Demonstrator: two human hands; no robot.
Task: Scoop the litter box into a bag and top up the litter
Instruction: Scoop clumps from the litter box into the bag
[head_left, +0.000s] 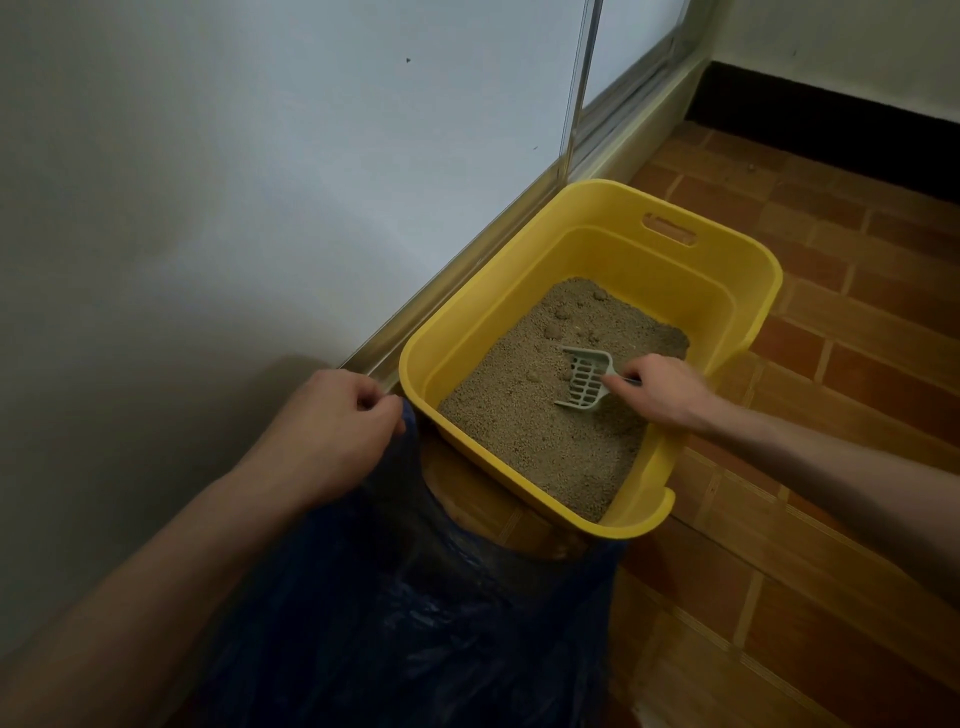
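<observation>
A yellow litter box (613, 208) stands on the floor against a sliding door, filled with tan litter (524, 426). A few clumps (561, 314) lie near its far end. My right hand (657, 389) grips the handle of a pale slotted scoop (584, 376), whose blade rests on the litter in the middle of the box. My left hand (337, 421) pinches the top edge of a dark blue plastic bag (415, 623), which hangs open just in front of the box's near left corner.
A frosted sliding door with a metal track (467, 244) runs along the box's left side. Brown tiled floor (810, 322) spreads to the right, ending at a wall with a dark skirting (831, 135).
</observation>
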